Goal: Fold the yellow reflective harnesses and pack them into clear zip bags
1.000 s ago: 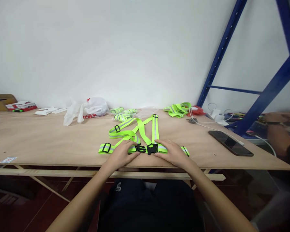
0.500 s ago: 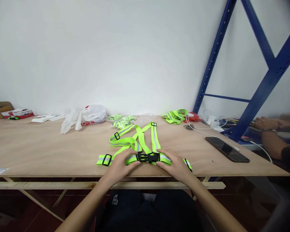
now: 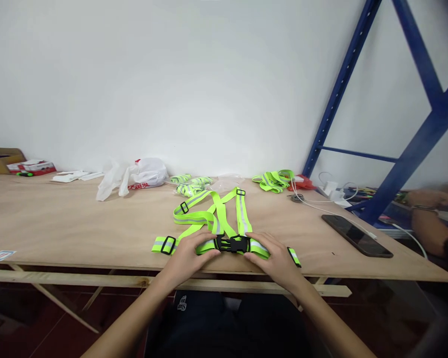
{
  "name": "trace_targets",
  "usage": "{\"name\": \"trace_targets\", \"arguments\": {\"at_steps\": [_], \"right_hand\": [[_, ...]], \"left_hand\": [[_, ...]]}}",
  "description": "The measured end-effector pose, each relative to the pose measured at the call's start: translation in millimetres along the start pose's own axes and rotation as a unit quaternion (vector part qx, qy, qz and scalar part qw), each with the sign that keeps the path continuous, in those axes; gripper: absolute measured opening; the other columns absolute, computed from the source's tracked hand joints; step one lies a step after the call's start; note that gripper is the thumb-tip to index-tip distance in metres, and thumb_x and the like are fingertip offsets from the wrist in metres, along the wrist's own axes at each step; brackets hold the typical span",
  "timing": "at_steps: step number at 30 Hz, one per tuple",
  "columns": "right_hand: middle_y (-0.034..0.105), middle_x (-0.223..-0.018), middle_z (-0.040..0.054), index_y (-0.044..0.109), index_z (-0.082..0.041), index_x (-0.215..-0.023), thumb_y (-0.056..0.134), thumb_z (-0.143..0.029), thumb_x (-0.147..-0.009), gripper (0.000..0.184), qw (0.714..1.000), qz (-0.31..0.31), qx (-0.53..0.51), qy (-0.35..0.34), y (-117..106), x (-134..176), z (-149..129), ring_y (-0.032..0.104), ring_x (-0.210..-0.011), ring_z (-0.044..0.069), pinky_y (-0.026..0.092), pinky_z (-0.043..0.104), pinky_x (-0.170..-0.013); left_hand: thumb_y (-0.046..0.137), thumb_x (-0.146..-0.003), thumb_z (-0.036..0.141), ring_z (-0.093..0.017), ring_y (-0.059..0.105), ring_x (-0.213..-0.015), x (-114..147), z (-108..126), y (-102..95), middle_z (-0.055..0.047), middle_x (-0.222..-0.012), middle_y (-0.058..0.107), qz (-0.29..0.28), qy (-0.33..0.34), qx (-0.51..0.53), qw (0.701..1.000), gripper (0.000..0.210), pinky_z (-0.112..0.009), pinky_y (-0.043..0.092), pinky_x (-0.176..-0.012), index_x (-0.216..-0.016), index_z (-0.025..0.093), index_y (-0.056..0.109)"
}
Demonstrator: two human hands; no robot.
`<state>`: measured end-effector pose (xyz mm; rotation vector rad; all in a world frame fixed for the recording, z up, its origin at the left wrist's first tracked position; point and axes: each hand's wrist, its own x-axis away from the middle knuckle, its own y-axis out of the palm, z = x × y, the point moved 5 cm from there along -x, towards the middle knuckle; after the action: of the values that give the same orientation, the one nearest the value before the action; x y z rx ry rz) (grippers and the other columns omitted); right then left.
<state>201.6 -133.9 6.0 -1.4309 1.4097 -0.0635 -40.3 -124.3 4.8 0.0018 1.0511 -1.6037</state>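
A neon-yellow reflective harness with grey stripes and black slide adjusters lies on the wooden table, its straps crossing in the middle. At the table's front edge, my left hand pinches the waist strap beside the pronged half of a black side-release buckle. My right hand grips the strap beside the socket half. The prongs point into the socket, and part of them still shows between the halves. Fingers and thumbs cover the strap at both sides.
Bagged reflective straps, a white plastic bag and a loose harness lie along the wall. A phone with a white cable is on the right, near a blue metal frame. Another person's arm shows beyond it.
The view has turned slightly, tilting the table edge. The buckle halves look a little closer together. Both hands keep their hold on the strap.
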Motion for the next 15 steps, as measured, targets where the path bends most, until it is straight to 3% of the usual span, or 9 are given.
{"name": "trace_targets", "arguments": {"at_steps": [15], "right_hand": [[0.074,-0.111,0.0096,0.066,-0.021,-0.12,0.071,-0.035,-0.087,0.036,0.999,0.0,0.04,-0.027,6,2,-20,0.068,-0.103,0.027,0.057,0.041,-0.09]], "left_hand": [[0.075,-0.084,0.037,-0.026,0.066,-0.117,3,5,7.1,-0.008,-0.12,0.072,0.013,0.047,-0.027,0.998,0.034,-0.036,0.052,-0.102,-0.115,0.023,0.073]]}}
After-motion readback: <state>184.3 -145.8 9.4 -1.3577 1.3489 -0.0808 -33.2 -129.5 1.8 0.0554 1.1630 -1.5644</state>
